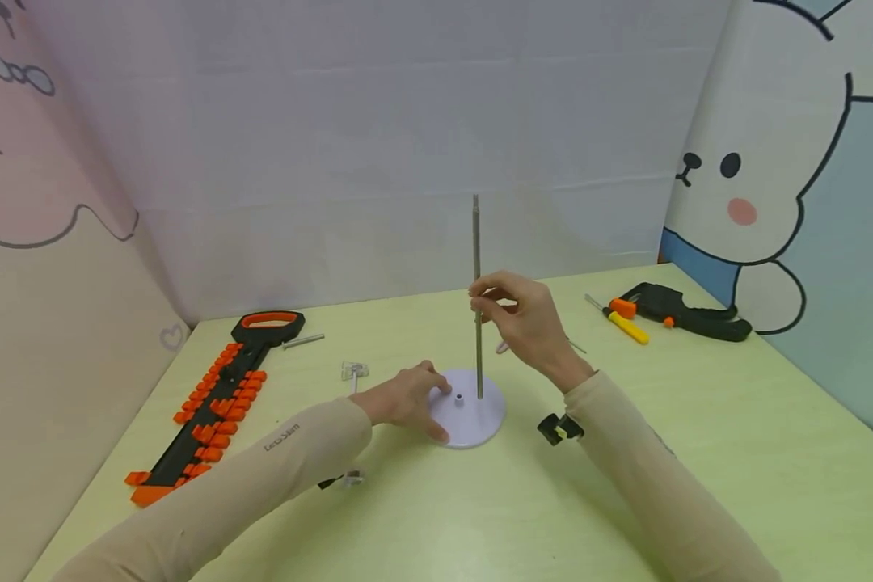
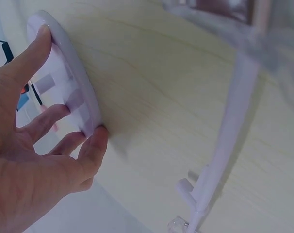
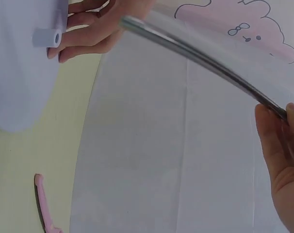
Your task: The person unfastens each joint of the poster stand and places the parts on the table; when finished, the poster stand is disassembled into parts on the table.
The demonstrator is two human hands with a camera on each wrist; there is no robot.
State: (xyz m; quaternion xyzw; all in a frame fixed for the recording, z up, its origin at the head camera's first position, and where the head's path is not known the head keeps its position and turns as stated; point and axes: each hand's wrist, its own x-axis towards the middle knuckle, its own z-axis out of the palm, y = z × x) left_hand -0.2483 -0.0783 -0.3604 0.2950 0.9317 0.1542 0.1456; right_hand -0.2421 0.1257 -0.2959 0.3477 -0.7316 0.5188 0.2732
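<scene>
A round white base [image 1: 473, 432] with a short hollow post [image 1: 459, 398] at its middle lies on the table. My left hand [image 1: 406, 394] holds it by the rim, thumb and fingers spread around the edge. A slim metal rod [image 1: 476, 242] stands nearly upright, pinched between the thumb and fingers of my right hand [image 1: 520, 319]. In the right wrist view the rod's lower end is apart from the hollow post [image 3: 47, 38]. The left wrist view shows a white bar with a side peg [image 2: 229, 116] on the table beside the base.
A black rack with orange clips [image 1: 211, 404] lies at the left, with another metal rod [image 1: 303, 341] beside its handle. A yellow-handled screwdriver [image 1: 629, 326] and a black pistol-shaped tool [image 1: 687, 311] lie at the back right. A small pink piece [image 3: 44, 204] lies behind my right hand.
</scene>
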